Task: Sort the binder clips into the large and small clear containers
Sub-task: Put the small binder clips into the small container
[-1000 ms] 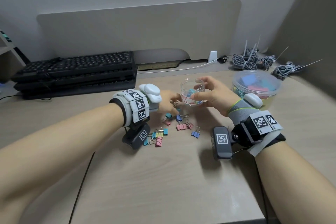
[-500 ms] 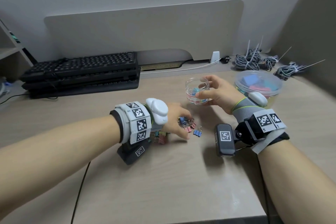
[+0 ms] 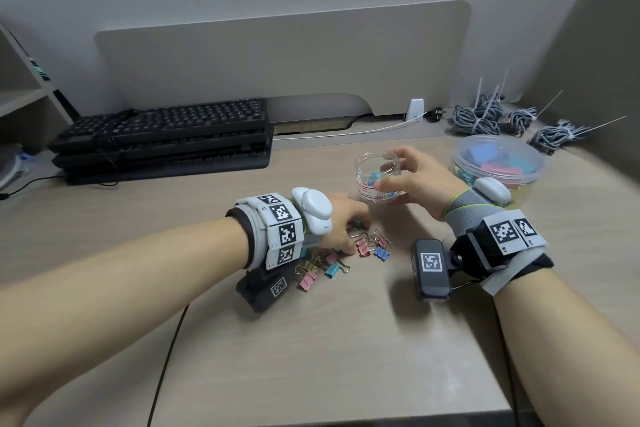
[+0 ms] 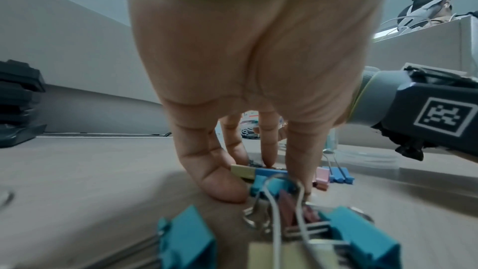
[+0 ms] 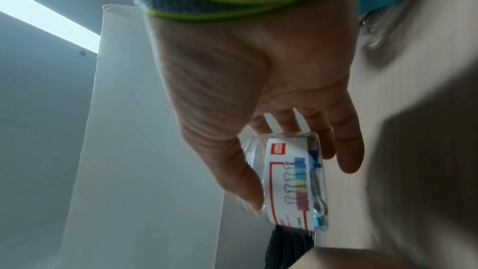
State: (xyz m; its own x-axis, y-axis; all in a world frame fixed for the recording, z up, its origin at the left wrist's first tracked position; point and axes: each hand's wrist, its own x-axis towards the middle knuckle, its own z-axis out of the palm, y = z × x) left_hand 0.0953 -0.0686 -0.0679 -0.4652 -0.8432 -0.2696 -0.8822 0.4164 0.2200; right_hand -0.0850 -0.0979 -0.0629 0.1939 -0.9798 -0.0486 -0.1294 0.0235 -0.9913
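Observation:
My right hand (image 3: 388, 170) grips the small clear jar (image 3: 370, 174) by its side, just above the desk; a few small clips lie inside. In the right wrist view my right hand (image 5: 297, 181) wraps the jar (image 5: 284, 169) around its label. My left hand (image 3: 349, 229) is down on the pile of small coloured binder clips (image 3: 363, 247), its fingertips pinching a few. In the left wrist view my left hand (image 4: 266, 179) closes on a blue and a yellow clip (image 4: 269, 182). The large clear container (image 3: 540, 168), holding large clips, stands behind my right wrist.
Stacked black keyboards (image 3: 162, 139) sit at the back left. Tied cable bundles (image 3: 485, 116) lie at the back right, with a beige divider panel (image 3: 284, 59) behind the desk. More loose clips (image 3: 320, 269) lie under my left wrist. Another person (image 4: 434, 5) shows beyond the partition.
My left hand came back from beside the jar to the clip pile and closed its fingers on some clips. My right hand kept hold of the jar.

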